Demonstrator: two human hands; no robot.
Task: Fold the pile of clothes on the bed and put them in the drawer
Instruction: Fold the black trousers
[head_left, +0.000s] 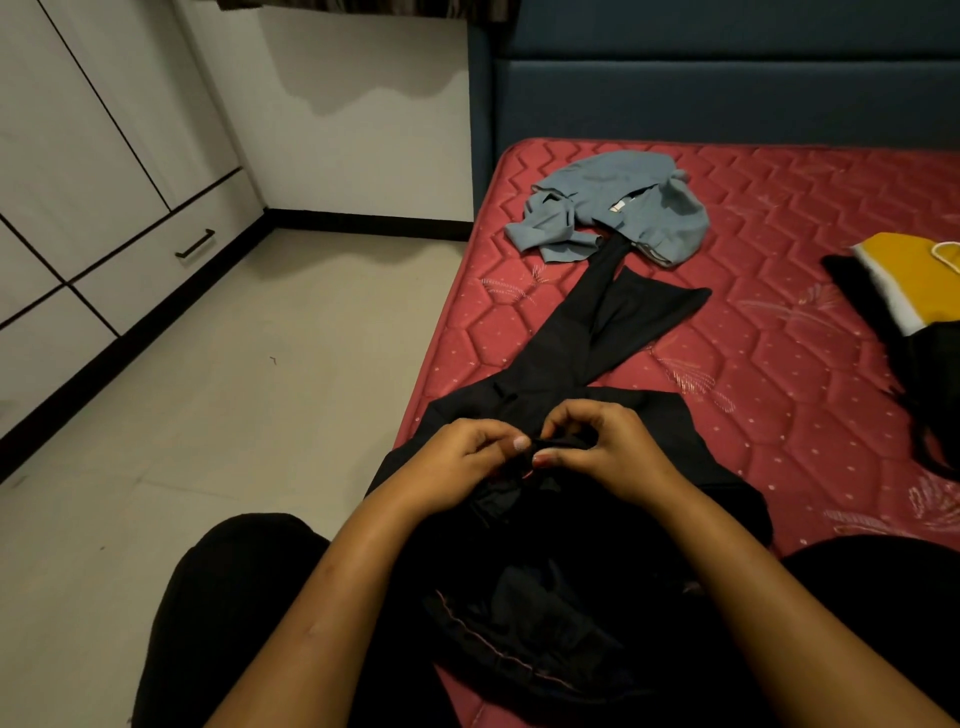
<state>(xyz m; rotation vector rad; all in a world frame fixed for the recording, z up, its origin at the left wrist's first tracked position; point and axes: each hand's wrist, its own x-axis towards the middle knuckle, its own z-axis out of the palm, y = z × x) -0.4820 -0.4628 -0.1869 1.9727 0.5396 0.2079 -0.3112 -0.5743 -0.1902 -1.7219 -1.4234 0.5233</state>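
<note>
Black trousers (608, 327) lie lengthwise on the red mattress (779, 364), legs stretching away from me, waistband bunched near my lap. My left hand (462, 462) and my right hand (608, 447) meet over the upper part of the trousers, and both pinch a small fold of the black fabric between thumb and fingers. A crumpled blue-grey garment (618, 208) lies at the far end of the trouser legs. At the right edge lies a yellow, white and black garment (904, 280). A white drawer with a black handle (195, 244) is in the cabinet at the left.
White cabinets (78, 171) line the left wall. A pale tiled floor (234, 415) runs between them and the bed. A dark blue headboard (727, 98) stands at the far end. My dark-clad knees frame the bottom of the view.
</note>
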